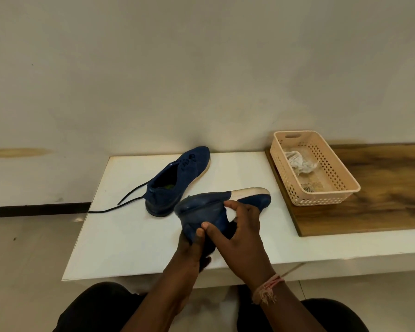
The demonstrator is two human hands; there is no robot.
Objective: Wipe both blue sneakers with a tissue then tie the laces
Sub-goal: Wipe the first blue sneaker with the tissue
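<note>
I see the left hand (192, 238) gripping the near sneaker (216, 207) at its heel, tipped on its side above the table (130, 236). Right hand (240, 231) pinches its collar. Other sneaker (175, 180) sits behind, laces loose. Crumpled tissue (300, 161) in basket (321, 200).

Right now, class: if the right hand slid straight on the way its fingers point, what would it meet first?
Its fingers already touch the held sneaker; further on, probably the other sneaker, though depth is unclear.

Left hand (192, 245) gripping, right hand (240, 226) pinching, wrists close together
</note>
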